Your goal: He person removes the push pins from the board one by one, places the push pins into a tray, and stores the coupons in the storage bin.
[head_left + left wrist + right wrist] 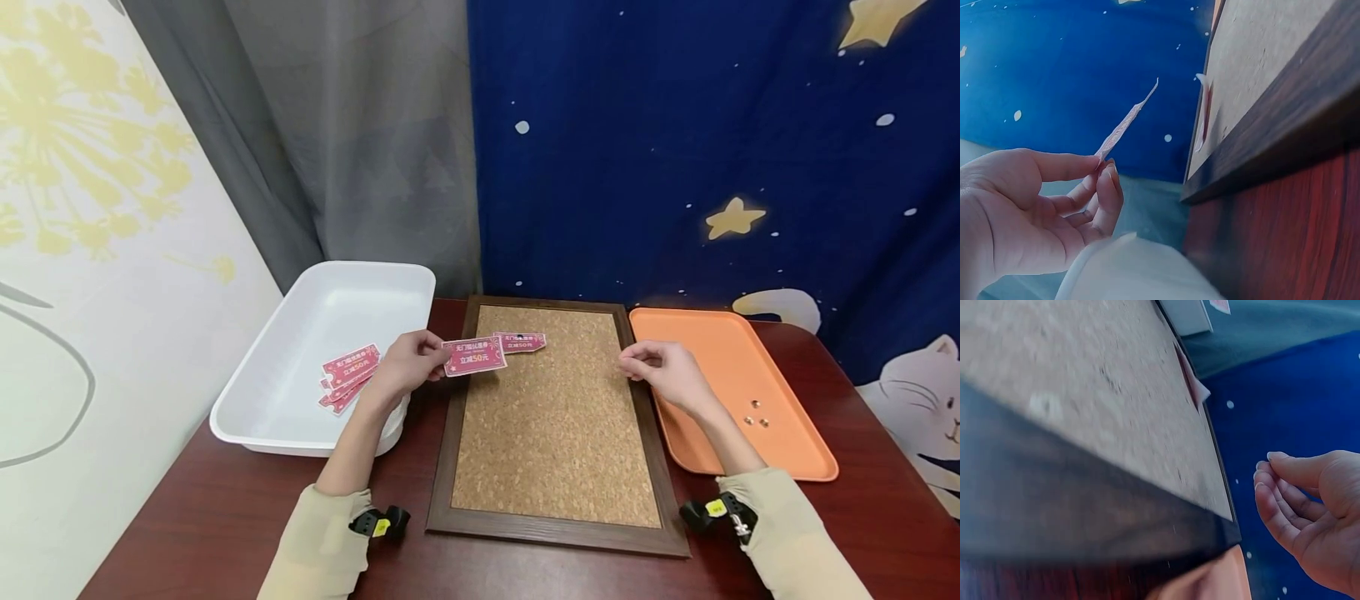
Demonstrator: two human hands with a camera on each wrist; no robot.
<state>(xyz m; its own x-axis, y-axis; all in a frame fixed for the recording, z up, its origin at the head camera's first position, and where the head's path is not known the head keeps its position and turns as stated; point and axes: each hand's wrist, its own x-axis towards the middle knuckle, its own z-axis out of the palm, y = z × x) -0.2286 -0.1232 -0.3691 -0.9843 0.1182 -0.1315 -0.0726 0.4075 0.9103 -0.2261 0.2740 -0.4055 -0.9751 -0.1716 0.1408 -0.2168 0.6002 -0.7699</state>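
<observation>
My left hand point(408, 362) pinches a pink coupon point(474, 357) by its left end, holding it over the left frame edge of a cork board point(555, 433). In the left wrist view that coupon point(1124, 130) appears nearly edge-on between thumb and fingers. Another pink coupon point(525, 342) lies on the upper left of the board, a small dark pin at its top. Above the board's right frame edge is my right hand point(663, 372). Thumb and fingertips of the right hand point(1310, 509) come together; whether something tiny sits between them cannot be seen.
A white basin point(300, 308) at the left holds several pink coupons point(348, 379). On the right, an orange tray point(720, 350) carries three small shiny pins point(756, 413). Curtains hang behind the dark red table point(202, 517).
</observation>
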